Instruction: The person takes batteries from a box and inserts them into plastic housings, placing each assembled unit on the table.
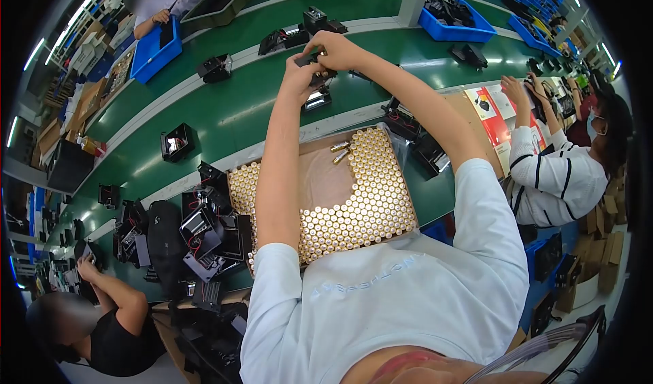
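Both arms stretch out over the green bench. My left hand (295,78) is closed around the near left side of a small black plastic housing (322,79). From the right and above, my right hand (333,49) bends its fingers onto the same housing; whether they also pinch a small part cannot be made out. Below my forearms lies a shallow cardboard box of upright batteries (367,214), packed tightly around a bare patch. A few loose batteries (341,151) lie on their sides at that patch. Just beneath the hands sits another black housing (317,99).
Black housings with red wires (201,224) are heaped left of the box. More housings (178,142) stand along the green conveyor (238,112). Blue bins (459,20) lie across it. A co-worker in a striped top (554,173) works at right; others sit left and opposite.
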The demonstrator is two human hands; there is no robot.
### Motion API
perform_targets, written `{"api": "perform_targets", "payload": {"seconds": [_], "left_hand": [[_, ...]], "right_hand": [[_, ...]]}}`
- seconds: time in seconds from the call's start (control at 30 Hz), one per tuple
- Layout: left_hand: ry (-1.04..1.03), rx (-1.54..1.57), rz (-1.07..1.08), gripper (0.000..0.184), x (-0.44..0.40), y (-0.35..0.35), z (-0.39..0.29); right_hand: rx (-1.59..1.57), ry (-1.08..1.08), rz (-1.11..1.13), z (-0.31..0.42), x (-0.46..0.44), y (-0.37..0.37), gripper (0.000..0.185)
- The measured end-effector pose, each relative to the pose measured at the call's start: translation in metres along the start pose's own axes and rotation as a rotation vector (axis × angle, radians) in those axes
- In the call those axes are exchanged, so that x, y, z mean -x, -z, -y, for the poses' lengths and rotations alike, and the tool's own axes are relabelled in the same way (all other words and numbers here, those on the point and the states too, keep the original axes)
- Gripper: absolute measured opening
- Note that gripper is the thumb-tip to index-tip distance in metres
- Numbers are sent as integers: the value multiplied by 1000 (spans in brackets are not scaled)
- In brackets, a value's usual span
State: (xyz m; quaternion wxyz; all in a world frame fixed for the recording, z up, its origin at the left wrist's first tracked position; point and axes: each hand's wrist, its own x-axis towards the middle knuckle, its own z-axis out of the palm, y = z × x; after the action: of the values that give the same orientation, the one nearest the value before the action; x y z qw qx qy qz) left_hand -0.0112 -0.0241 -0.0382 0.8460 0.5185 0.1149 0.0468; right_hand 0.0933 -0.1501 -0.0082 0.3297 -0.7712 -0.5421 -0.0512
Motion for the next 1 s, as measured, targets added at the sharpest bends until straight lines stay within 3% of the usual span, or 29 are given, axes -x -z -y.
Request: {"api": "perform_targets", "payload": {"seconds": [0.13,0.17,0.27,0.4,0.43,0.53,0.57,0.67,0.7,0.8,0.83,0.93,0.97,1.0], "left_hand": [[-7,-32,-75,79,4,3,-3],[-15,-25,-63,76,3,7,-1],[-49,-141,-124,72,-4,14,1],[-95,-276,-186,66,0,15,-2],[-120,-266,-186,66,-5,20,2],[-120,-488,-270,65,-12,27,-6],[-153,-691,-317,62,-11,33,-9],[-244,-1303,-446,56,2,46,-24],[-130,-1387,-481,56,6,45,-28],[-247,-1927,-783,53,21,41,-22],[-245,-1945,-779,54,24,36,-22],[-725,-1948,-373,65,22,46,-12],[-798,-1782,-166,78,21,45,-7],[-857,-1670,-34,75,15,43,-2]], "right_hand": [[180,-20,-212,-9,2,-16,34],[104,-301,-127,-8,-2,-18,38],[-577,-678,121,-8,2,-21,39],[-664,-659,-67,-8,2,-41,41],[-682,-696,-19,-8,2,-40,42],[-549,-659,60,-13,-3,-41,45],[42,-531,147,-19,-6,-34,67],[693,-646,434,12,9,-11,92],[720,-724,594,2,11,-14,100],[554,-563,532,-16,25,-20,100],[500,-482,508,-18,26,-18,101],[224,-281,424,-18,27,-14,106],[60,-237,380,-17,28,-12,107],[-101,-193,333,-20,29,-12,108]]}}
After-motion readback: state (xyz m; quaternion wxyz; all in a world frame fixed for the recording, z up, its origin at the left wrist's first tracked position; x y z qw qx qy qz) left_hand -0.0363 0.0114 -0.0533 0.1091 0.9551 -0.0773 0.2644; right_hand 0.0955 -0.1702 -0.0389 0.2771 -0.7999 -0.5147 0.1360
